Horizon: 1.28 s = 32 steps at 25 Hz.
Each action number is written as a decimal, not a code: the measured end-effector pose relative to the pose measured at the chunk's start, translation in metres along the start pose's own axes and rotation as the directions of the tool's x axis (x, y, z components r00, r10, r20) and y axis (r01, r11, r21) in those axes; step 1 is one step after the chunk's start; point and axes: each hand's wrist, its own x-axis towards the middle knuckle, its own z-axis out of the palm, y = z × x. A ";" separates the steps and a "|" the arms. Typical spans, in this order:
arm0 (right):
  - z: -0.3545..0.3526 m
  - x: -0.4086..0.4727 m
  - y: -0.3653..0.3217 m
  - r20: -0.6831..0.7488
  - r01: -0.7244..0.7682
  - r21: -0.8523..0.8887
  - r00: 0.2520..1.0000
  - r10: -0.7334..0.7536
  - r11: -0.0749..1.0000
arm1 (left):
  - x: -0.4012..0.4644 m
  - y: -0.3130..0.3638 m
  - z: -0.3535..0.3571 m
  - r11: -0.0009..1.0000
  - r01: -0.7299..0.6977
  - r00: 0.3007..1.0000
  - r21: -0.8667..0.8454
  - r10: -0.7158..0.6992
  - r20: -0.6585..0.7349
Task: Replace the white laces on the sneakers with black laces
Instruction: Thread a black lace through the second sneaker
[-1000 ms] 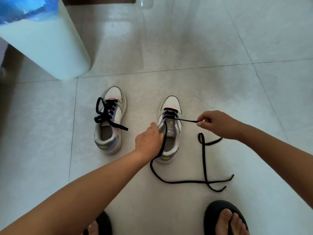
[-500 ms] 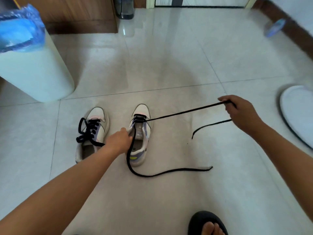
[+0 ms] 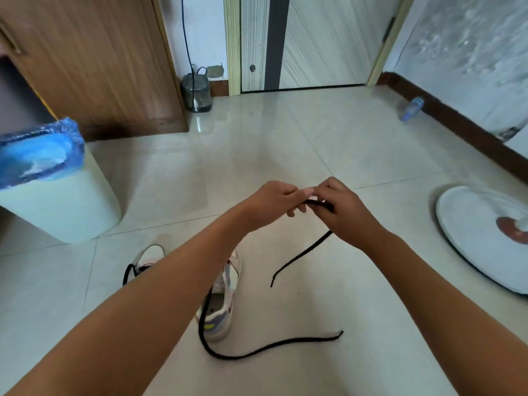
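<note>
The black lace [image 3: 320, 203] is being pinched above the middle of the tiled floor [image 3: 257, 144] by both the left hand [image 3: 275, 202] and the right hand [image 3: 341, 212], fingertips meeting on 1 short stretch. 1 end is dangling free below the right hand; the other is lying slack toward the floor's near edge, trailing from the sneaker [image 3: 220, 312]. The second sneaker [image 3: 148, 257] is being partly hidden by the left forearm. The lace is being judged light, limp and tangle-prone, best gripped near its stiff tip.
</note>
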 end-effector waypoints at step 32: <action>0.181 -0.049 0.041 0.704 -0.766 0.542 0.189 0.684 -0.346 | -0.039 -0.163 -0.011 0.643 0.617 0.771 0.454 -0.608 -0.188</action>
